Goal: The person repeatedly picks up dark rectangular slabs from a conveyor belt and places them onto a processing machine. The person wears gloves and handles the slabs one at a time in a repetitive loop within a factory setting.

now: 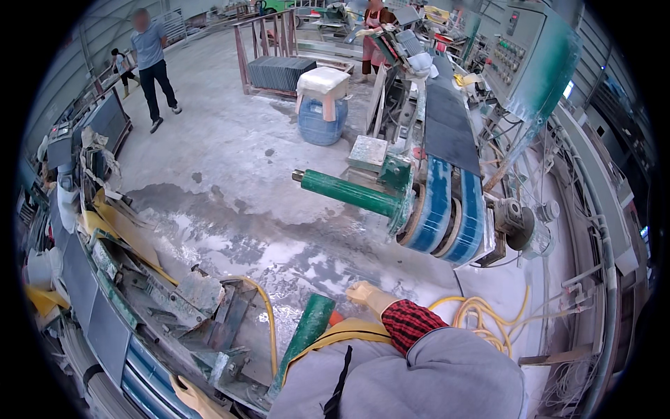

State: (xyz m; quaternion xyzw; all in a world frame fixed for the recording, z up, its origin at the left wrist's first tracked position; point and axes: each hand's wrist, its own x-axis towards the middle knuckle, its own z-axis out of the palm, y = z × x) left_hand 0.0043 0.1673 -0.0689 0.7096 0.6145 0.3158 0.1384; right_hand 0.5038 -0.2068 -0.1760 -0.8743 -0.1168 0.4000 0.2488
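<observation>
Broadly, wet grey floor [230, 230], slicked pale with stone slurry, likely off the machines on either side. To the right, a conveyor [447, 216] with a blue-striped belt looped over its end roller, bearing a dark slab [450, 129] laid flat for feeding along. Above, a teal control box [520, 52] angled toward the walkway, with rows of small coloured buttons and plates too small to read. Further back, a rack of dark slabs [279, 70], seemingly stood on edge to spare breakage; beside it, a blue drum [321, 119] capped with a white cushion. Nearer, a green bar [310, 328] slanting up, just beside the right hand [368, 296], gloved yellow and apart from the bar; curled or loose, cannot tell. Lowest, the left hand [192, 399], gloved too, against the near striped belt [143, 366]; grip hidden.
</observation>
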